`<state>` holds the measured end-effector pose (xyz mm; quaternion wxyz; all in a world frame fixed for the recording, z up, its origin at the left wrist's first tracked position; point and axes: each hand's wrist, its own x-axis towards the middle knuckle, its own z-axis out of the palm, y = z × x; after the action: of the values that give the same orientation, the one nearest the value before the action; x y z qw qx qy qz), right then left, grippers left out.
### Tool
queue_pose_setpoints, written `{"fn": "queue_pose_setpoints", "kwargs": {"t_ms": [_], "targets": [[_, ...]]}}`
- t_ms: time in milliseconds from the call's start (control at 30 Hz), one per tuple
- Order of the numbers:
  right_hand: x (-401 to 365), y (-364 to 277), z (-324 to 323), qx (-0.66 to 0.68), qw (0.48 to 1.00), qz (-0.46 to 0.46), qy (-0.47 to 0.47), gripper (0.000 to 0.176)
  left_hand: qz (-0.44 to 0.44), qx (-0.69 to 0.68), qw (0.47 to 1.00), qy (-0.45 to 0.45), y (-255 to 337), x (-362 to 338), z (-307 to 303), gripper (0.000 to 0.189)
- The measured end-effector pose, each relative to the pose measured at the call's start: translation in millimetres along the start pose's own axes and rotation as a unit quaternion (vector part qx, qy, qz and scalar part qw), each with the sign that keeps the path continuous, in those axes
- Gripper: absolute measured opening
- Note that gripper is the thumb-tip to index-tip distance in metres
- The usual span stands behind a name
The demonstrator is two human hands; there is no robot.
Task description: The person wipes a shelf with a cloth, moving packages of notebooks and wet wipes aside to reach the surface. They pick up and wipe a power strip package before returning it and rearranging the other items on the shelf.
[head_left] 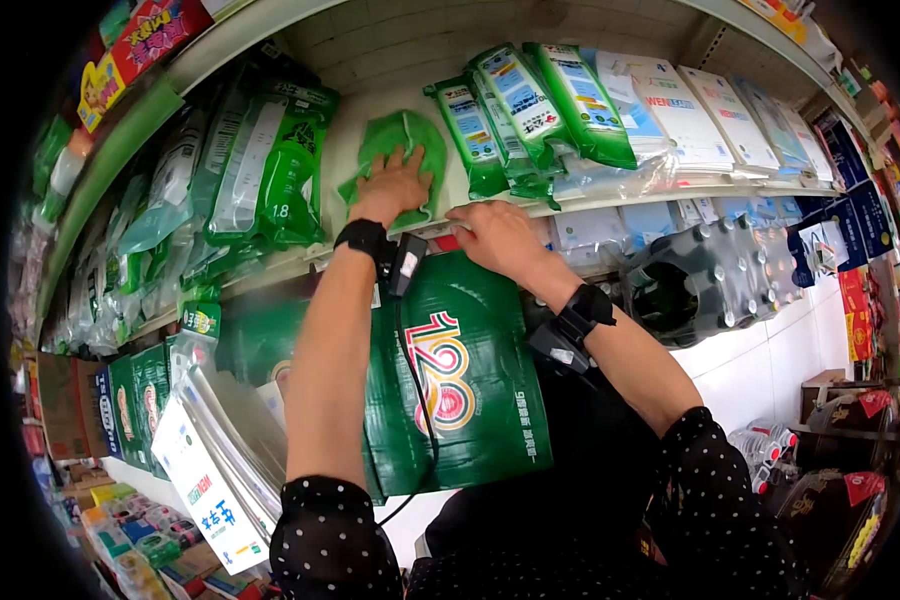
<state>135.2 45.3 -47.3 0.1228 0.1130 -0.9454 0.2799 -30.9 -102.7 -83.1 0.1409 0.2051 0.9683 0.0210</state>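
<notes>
My left hand (pixel 395 185) lies flat with its fingers spread on a crumpled green cloth (pixel 378 135), pressing it onto the white shelf (pixel 345 108). To its right, my right hand (pixel 505 238) is closed at the shelf's front edge, its fingers bent over the rim. Green-and-white packaged power strips (pixel 530 105) lie just beyond the right hand, several of them overlapping. Left of the cloth stand more green packs (pixel 280 170), one marked 1.8. Both wrists wear black straps with small devices, and a cable hangs from the left one.
Below the shelf is a green carton (pixel 460 370) printed 120. A stack of white notebooks (pixel 220 480) leans at the lower left. More notebook packs (pixel 670 110) fill the shelf's right side. Shrink-wrapped bottles (pixel 710 275) are under it, and other bottles (pixel 765 450) stand on the floor.
</notes>
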Motion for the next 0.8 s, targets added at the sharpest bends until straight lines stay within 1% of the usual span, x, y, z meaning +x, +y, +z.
{"fn": "queue_pose_setpoints", "kwargs": {"t_ms": [33, 67, 133, 167, 233, 300, 333, 367, 400, 433, 467, 500, 533, 600, 633, 700, 800], "targets": [[3.4, -1.1, -3.6, -0.005, 1.000, -0.003, -0.003, 0.018, 0.009, 0.031, 0.999, 0.027, -12.3, 23.1, 13.8, 0.060], [5.3, 0.1, -3.5, -0.010, 1.000, -0.005, -0.007, 0.017, 0.008, 0.048, 0.998, 0.026, -20.1, 38.1, 15.7, 0.060], [7.6, 5.5, 4.6, -0.041, 0.999, -0.022, 0.016, 0.016, 0.005, 0.082, 0.996, 0.023, -30.7, 61.3, 13.1, 0.060], [11.1, 8.1, 7.8, -0.059, 0.997, -0.031, 0.031, 0.016, -0.016, 0.056, 0.998, 0.016, -34.1, 71.2, 5.2, 0.060], [18.4, 6.3, 7.2, -0.082, 0.996, -0.015, -0.012, 0.016, -0.060, 0.022, 0.998, 0.021, -30.3, 80.3, -16.8, 0.060], [20.5, -1.8, 5.4, -0.095, 0.993, 0.007, -0.074, 0.016, -0.068, 0.034, 0.997, 0.016, -28.8, 92.7, -28.0, 0.061], [20.5, -0.9, 11.3, -0.077, 0.996, -0.019, -0.049, 0.018, -0.073, 0.040, 0.996, 0.015, -29.9, 98.9, -32.8, 0.061], [21.1, 0.4, 16.8, -0.060, 0.997, -0.045, -0.023, 0.020, -0.079, 0.017, 0.997, 0.012, -30.8, 104.0, -37.3, 0.062], [23.3, 2.8, 20.4, -0.044, 0.997, -0.071, 0.004, 0.022, -0.083, 0.023, 0.996, 0.008, -31.0, 110.3, -39.3, 0.062], [28.8, 6.0, 21.8, -0.022, 0.995, -0.070, -0.066, 0.033, -0.087, 0.030, 0.996, 0.006, -31.6, 116.2, -42.0, 0.062], [33.5, 8.8, 26.3, -0.009, 0.994, -0.098, -0.035, 0.038, -0.091, 0.036, 0.995, 0.003, -32.6, 121.6, -44.8, 0.062], [37.2, 11.6, 33.7, 0.005, 0.992, -0.127, -0.006, 0.042, -0.066, 0.062, 0.996, 0.009, -35.2, 126.6, -45.9, 0.063], [40.8, 14.8, 40.1, 0.019, 0.987, -0.158, 0.024, 0.046, -0.080, 0.047, 0.995, 0.026, -36.9, 130.5, -45.0, 0.062], [41.7, 18.7, 47.6, 0.000, 0.992, -0.123, -0.016, 0.056, -0.107, 0.016, 0.992, 0.062, -36.4, 136.8, -46.1, 0.060], [41.2, 20.1, 49.7, -0.010, 0.994, -0.105, -0.037, 0.061, -0.091, 0.010, 0.994, 0.065, -45.5, 152.8, -42.2, 0.058], [41.1, 23.3, 54.5, -0.030, 0.992, -0.112, -0.048, 0.066, -0.055, -0.004, 0.996, 0.073, -63.9, 181.2, -37.2, 0.055], [42.1, 24.9, 55.3, -0.037, 0.991, -0.102, -0.073, 0.070, -0.050, -0.022, 0.991, 0.121, -61.6, 182.3, -41.3, 0.052]]}}
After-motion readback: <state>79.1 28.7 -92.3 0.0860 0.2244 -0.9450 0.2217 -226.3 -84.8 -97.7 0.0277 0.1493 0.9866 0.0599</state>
